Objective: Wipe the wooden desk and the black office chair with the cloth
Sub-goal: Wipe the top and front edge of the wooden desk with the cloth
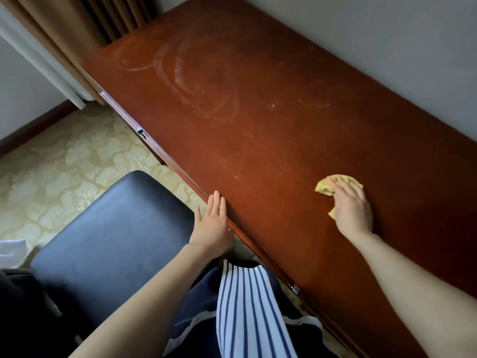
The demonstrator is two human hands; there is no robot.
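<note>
The long reddish-brown wooden desk point(258, 104) runs from upper left to lower right along the wall, with pale dusty smears on its far half. A crumpled yellow cloth point(326, 186) lies on the near half. My right hand point(351, 208) presses flat on the cloth with straight fingers, hiding most of it. My left hand point(213, 224) rests with straight fingers on the desk's front edge. The black office chair point(113, 228) has its padded seat just left of the desk edge, beside my left hand.
A grey wall point(387, 42) borders the desk's far side. Brown curtains point(77, 29) hang at the desk's far end. Patterned beige carpet point(59, 164) covers the floor left of the desk. Drawer handles point(141, 132) sit under the front edge. My striped clothing point(245, 311) fills the bottom centre.
</note>
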